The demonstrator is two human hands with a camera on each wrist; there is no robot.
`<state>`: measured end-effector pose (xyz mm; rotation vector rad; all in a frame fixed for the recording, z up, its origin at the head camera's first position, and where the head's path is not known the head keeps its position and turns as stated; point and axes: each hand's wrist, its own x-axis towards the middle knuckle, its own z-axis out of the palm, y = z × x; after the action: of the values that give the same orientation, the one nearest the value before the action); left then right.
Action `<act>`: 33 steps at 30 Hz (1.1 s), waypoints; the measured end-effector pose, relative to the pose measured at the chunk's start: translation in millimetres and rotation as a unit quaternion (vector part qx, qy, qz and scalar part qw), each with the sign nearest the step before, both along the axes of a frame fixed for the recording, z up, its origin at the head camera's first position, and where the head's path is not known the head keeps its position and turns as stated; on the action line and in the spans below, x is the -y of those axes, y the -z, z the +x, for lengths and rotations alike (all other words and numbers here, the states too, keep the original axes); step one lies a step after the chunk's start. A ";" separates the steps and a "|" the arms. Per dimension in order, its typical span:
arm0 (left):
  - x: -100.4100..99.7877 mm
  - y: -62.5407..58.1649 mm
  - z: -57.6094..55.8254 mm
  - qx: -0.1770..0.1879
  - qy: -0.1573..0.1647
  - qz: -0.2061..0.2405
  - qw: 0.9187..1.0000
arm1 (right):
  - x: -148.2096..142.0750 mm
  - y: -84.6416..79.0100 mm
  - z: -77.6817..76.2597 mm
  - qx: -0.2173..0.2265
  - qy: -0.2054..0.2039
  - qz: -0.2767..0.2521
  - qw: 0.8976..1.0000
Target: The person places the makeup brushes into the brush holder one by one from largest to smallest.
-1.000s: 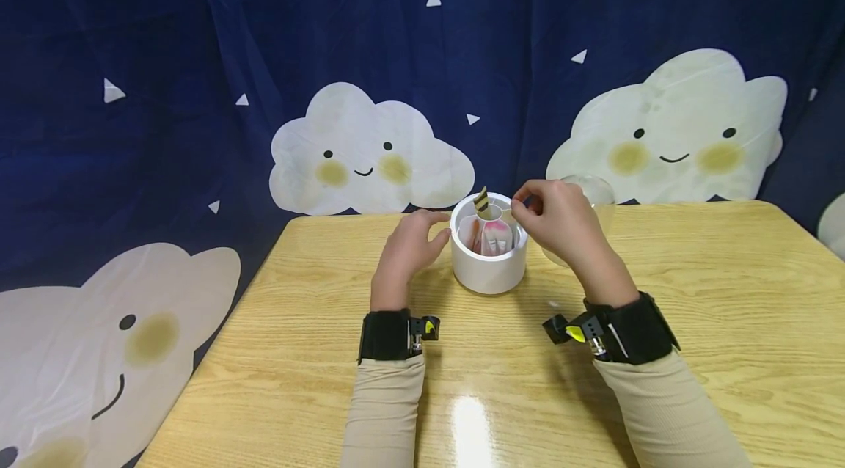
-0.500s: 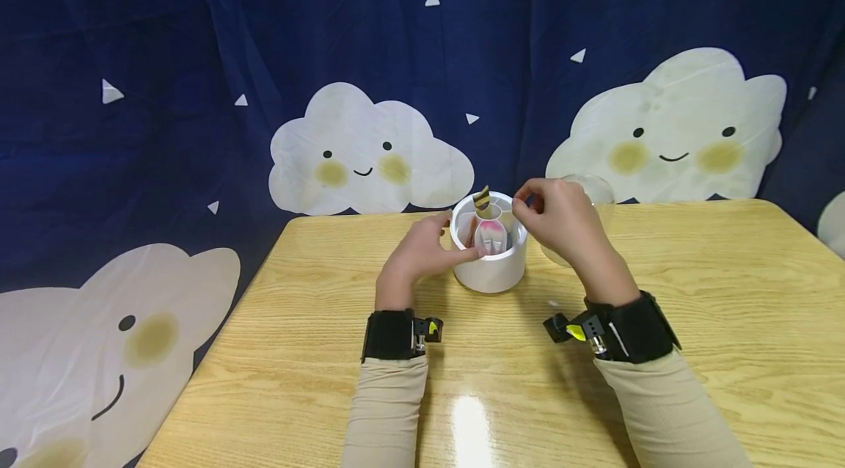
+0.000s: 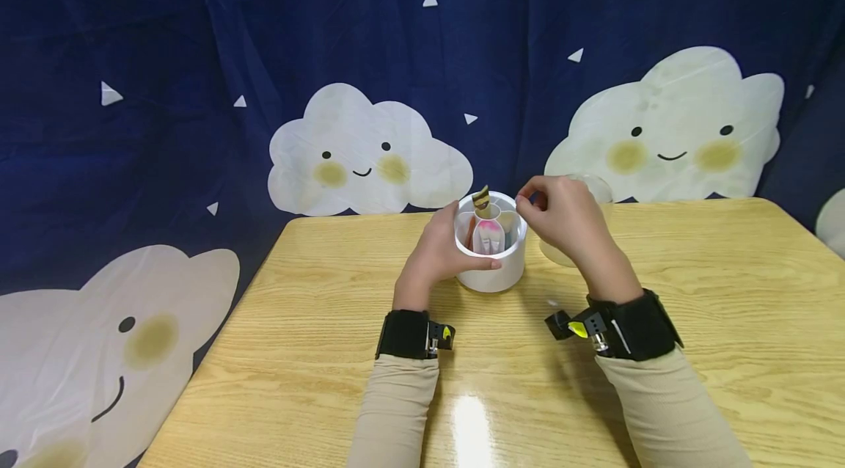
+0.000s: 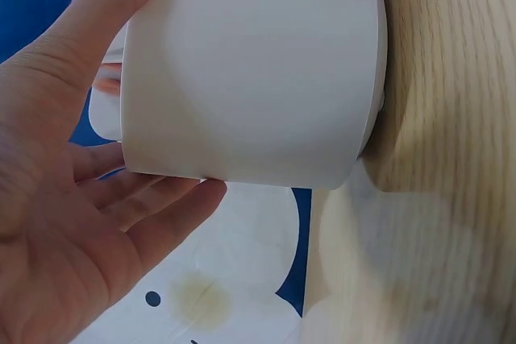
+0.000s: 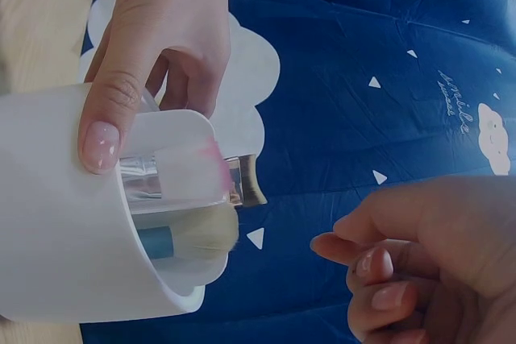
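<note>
A white, round makeup brush holder (image 3: 494, 279) with inner compartments stands on the table. My left hand (image 3: 441, 251) grips its left side, with the thumb across the front and the fingers around the back. In the right wrist view, a pink-tipped white brush (image 5: 189, 173), a cream brush (image 5: 205, 230) with a teal ferrule and a dark-and-gold flat brush (image 5: 248, 180) show at the holder's mouth. An orange-brown item (image 3: 471, 232) stands in the left compartment. My right hand (image 3: 569, 217) hovers by the right rim, fingers loosely curled, nothing visible in them.
A clear, dome-like cover (image 3: 599, 191) stands behind my right hand, partly hidden by it. The wooden table (image 3: 317, 351) ends at the back against a dark blue cloth (image 3: 396, 28) printed with clouds.
My left hand has moved right from beside the holder and wrapped around it, thumb now across its front. The brush compartments have turned slightly. The right hand has hardly moved.
</note>
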<state>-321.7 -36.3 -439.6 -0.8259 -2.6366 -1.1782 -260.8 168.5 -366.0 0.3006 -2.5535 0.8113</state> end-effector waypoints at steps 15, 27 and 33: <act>-5.4 -0.6 5.1 0.000 -0.006 -0.018 1.000 | -0.7 -0.9 -1.1 0.012 0.002 0.003 1.000; -10.1 2.2 4.3 0.014 -0.014 -0.017 1.000 | -13.7 -2.5 -1.7 -0.040 0.064 -0.046 0.996; -10.6 1.8 6.4 0.020 -0.011 -0.015 1.000 | -39.2 2.8 -20.9 -0.002 0.093 -0.003 0.996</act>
<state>-315.3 -25.7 -441.4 -0.7840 -2.6941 -1.1651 -281.7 207.8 -368.8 0.0607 -2.5284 0.7463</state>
